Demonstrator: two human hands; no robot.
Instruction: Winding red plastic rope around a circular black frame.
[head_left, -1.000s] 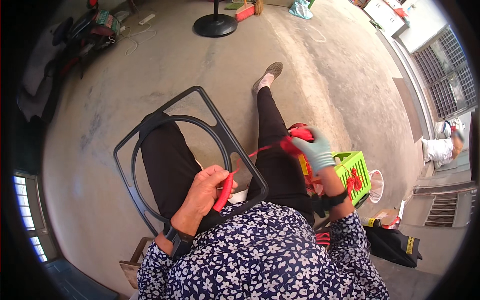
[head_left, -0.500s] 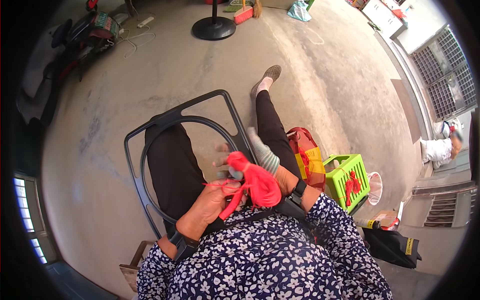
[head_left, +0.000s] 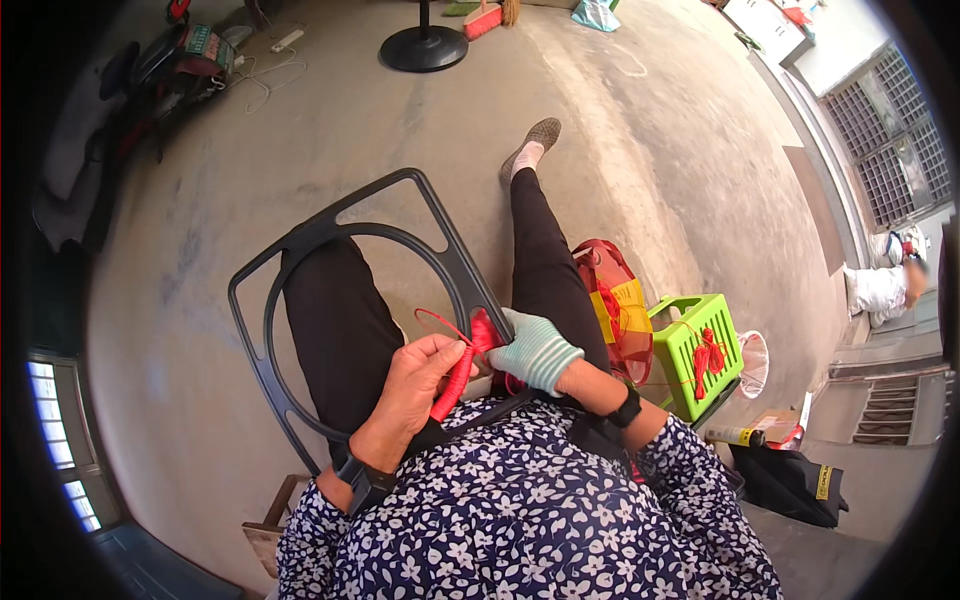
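Observation:
A black frame [head_left: 462,250] with a round opening lies tilted across my lap. Tight turns of red cord [head_left: 455,387] cover a stretch of its near side. My bare left hand [head_left: 425,368] pinches the red cord between thumb and fingers at the upper end of these turns, and a small loop stands up beside the fingertips. My right hand [head_left: 538,352], in a striped glove, is closed around the corner of the frame next to a red cord bundle [head_left: 486,332]. Part of that bundle is hidden behind the glove.
Right of my leg stand a red basket [head_left: 615,310] with yellow on it and a green stool [head_left: 690,350] with red cord on top. A black round stand base [head_left: 423,48], a broom [head_left: 483,18] and a scooter [head_left: 170,70] are farther off.
The loose red cord bundle has dropped from in front of my hands to beside the frame's bar. My right hand has closed on the frame, and the left hand now pinches the cord.

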